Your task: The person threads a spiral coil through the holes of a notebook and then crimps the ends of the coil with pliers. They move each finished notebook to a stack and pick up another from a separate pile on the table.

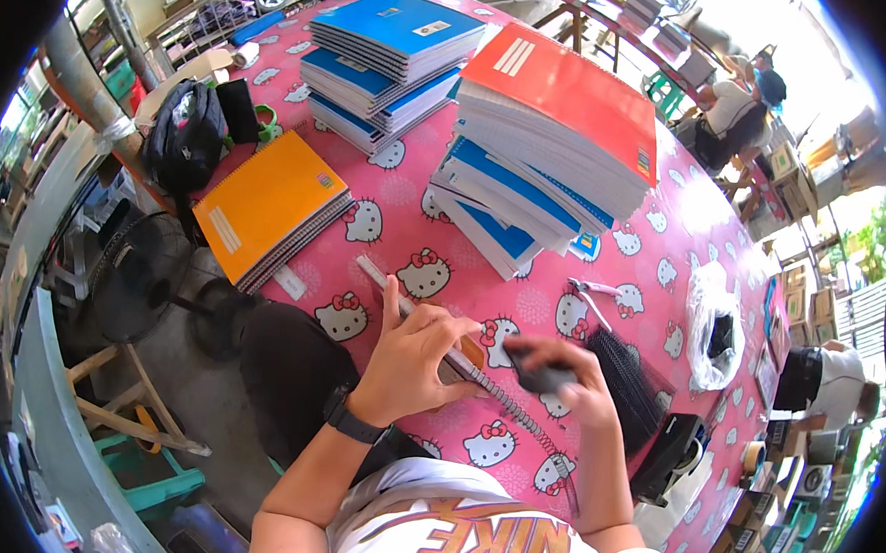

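Note:
My left hand [417, 360], a dark watch on its wrist, grips a notebook [387, 286] stood on edge, its narrow side facing up. A spiral coil [516, 411] runs along that edge and trails off the near end toward my right forearm. Beside it, my right hand [589, 389] is closed around a black hand-sized object [540, 367], too smeared by motion to name. Just right of that hand lies a bundle of black binding coils [622, 391]. Pliers [597, 287] rest on the pink patterned cloth beyond it.
Stacks of blue notebooks [396, 29] and red-topped notebooks [573, 93] stand at the back. Orange notebooks [271, 207] lie at left near a black bag [183, 138]. On the right are a plastic bag [705, 335] and a tape dispenser [669, 457]. A fan [147, 276] stands left.

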